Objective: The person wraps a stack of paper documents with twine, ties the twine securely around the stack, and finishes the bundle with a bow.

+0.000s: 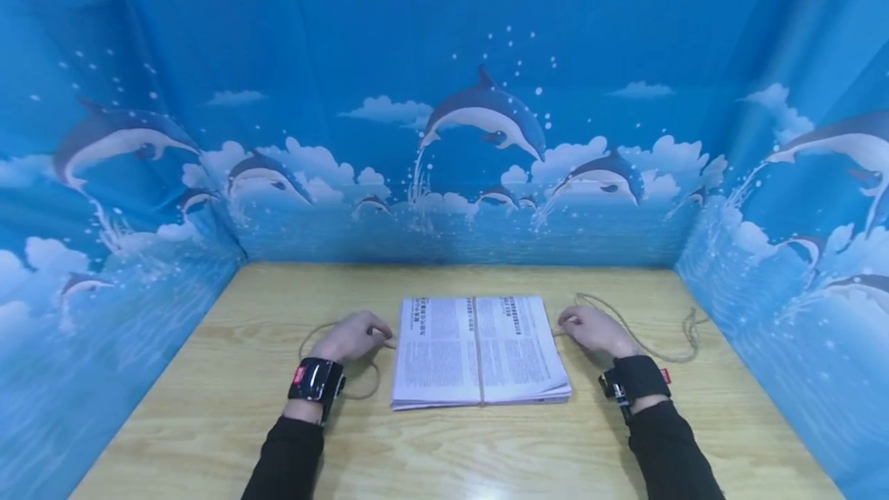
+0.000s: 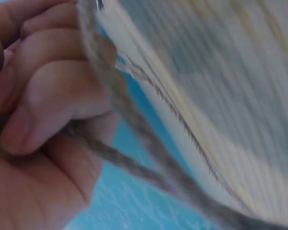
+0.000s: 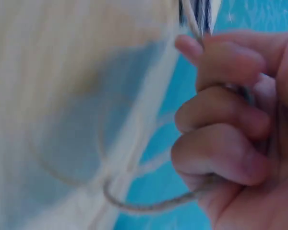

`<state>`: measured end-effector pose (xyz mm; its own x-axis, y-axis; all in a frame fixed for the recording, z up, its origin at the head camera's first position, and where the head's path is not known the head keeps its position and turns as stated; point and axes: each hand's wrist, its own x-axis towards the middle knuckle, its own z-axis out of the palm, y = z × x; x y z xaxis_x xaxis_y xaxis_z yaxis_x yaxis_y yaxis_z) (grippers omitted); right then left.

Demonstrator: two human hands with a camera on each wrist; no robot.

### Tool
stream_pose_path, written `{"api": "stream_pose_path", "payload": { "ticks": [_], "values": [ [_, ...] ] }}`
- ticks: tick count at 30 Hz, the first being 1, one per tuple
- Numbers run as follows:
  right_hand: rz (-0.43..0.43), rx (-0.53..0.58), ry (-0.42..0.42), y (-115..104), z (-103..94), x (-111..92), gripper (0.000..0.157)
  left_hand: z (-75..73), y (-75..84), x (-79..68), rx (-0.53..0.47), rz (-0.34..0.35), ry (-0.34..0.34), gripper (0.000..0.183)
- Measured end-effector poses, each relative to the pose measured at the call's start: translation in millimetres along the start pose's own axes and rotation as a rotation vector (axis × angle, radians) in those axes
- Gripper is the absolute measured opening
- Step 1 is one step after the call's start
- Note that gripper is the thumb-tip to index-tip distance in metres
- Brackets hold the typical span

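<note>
Reaches in from seven and five o'clock of the head view, in two black sleeves point(image 1: 285, 461). Holds the left hand point(image 1: 352, 336) at nine o'clock of the newspapers point(image 1: 444, 361), low and just beside the edge. Grasps cord point(image 2: 139, 129) there, with fingers curled in toward the palm in the left wrist view. Holds the right hand point(image 1: 599, 330) at three o'clock, nearly mirroring the first, knuckles up and fingertips turned in toward the papers. Grasps cord there too, with bent fingers closed round it in the right wrist view. Bears one dark band on each wrist, the left one point(image 1: 316, 380) and the right one point(image 1: 635, 380), each with a red tag.

Shows two hands, two bands and one stack of newspapers, flat in the middle of the tabletop point(image 1: 556, 446), with sheets slightly uneven at five o'clock. Cannot tell the number of sheets. Shows one line of cord across the top sheet, running from twelve to six o'clock. Shows also a loose loop round the left wrist and one long tail, curving from the right hand out toward two o'clock.

Rests all this on pale wood-grain tabletop. Backs onto blue curtain point(image 1: 444, 6) at ten, twelve and two o'clock, printed with three large dolphins point(image 1: 482, 101), smaller ones and white clouds point(image 1: 326, 164).
</note>
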<state>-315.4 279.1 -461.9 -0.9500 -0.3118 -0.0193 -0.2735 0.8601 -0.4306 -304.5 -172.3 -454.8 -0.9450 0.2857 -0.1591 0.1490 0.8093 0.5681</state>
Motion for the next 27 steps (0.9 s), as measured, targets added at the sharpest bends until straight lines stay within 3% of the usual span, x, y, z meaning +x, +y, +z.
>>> {"api": "stream_pose_path", "payload": {
  "ticks": [6,8,12,17,19,22,27],
  "values": [
    [-0.033,0.017,0.092,10,-18.3,-12,0.013,-16.5,-8.2,-5.5,0.02,-0.065,0.081,0.007],
    [-0.039,0.01,0.11,10,-21.0,-14,0.013,-20.2,-9.8,-6.7,0.044,-0.039,0.123,0.008],
    [0.029,-0.007,0.119,7,-23.2,-15,0.016,-23.5,-9.5,-6.2,0.128,0.045,0.239,0.008],
    [0.088,-0.012,0.135,5,-23.5,-14,0.021,-24.9,-7.6,-4.7,0.19,0.084,0.339,0.007],
    [0.083,0.025,0.166,3,-22.1,-12,0.024,-24.9,-7.5,-4.4,0.18,0.094,0.364,0.009],
    [0.071,0.117,0.267,-3,-17.7,-7,0.025,-22.5,-5.7,-3.4,0.083,0.104,0.381,0.019],
    [0.094,0.458,0.405,-19,-4.7,5,0.018,-13.6,7.0,2.7,-0.106,0.184,0.477,0.022]
  ]
}}
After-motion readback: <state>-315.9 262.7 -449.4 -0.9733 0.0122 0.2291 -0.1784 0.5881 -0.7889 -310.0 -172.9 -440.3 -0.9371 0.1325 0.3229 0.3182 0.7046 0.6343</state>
